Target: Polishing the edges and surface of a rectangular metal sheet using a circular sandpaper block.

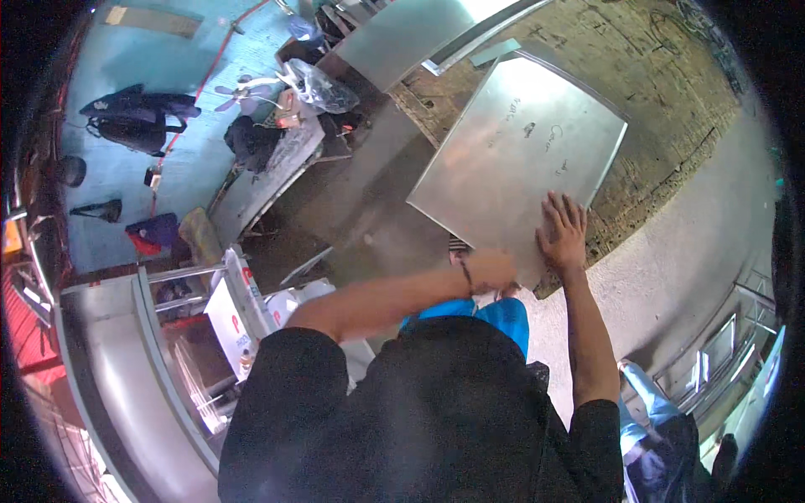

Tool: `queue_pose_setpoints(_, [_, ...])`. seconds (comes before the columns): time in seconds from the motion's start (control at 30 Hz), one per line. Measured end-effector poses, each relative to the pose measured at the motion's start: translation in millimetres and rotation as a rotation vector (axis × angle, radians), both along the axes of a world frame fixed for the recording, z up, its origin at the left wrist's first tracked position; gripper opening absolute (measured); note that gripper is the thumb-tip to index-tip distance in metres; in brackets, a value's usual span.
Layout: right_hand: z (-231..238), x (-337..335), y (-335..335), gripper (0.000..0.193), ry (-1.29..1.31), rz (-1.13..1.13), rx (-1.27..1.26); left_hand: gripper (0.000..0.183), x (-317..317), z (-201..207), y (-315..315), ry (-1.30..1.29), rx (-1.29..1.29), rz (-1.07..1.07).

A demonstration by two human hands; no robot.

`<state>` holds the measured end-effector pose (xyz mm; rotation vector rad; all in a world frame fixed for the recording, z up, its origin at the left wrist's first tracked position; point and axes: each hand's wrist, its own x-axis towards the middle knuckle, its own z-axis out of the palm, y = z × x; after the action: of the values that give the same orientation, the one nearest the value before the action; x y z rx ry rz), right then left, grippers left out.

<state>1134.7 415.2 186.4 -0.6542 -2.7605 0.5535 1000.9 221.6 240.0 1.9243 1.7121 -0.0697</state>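
A shiny sheet-metal panel (503,159) with folded edges and some handwritten marks lies on a worn wooden workbench (671,109). On its near right part, my right hand (565,233) rests flat with the fingers spread. My left hand (495,272) is at the panel's near edge, its forearm crossing in front of me from the left. Motion smears that hand, so its fingers and anything in them cannot be made out. A dark band circles the left wrist.
Another metal sheet (402,42) lies beyond the panel at the far left. Against the blue wall stand a cluttered side table (272,180) and a fan (243,92); a dark backpack (134,126) hangs there. Another person (658,436) is low at the right.
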Motion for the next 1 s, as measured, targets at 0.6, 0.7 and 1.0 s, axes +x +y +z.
queue_pose_setpoints(0.6, [7, 3, -4, 0.061, -0.034, -0.034, -0.011, 0.021, -40, 51, 8, 0.100, -0.128, -0.152])
queue_pose_setpoints(0.7, [7, 4, -2, 0.061, -0.021, -0.036, -0.033, 0.020, -93, 55, -6, 0.189, -0.145, -0.118])
queue_pose_setpoints(1.0, [5, -3, -9, 0.062, -0.027, -0.034, -0.018, 0.018, -7, 56, 6, 0.141, -0.114, -0.159])
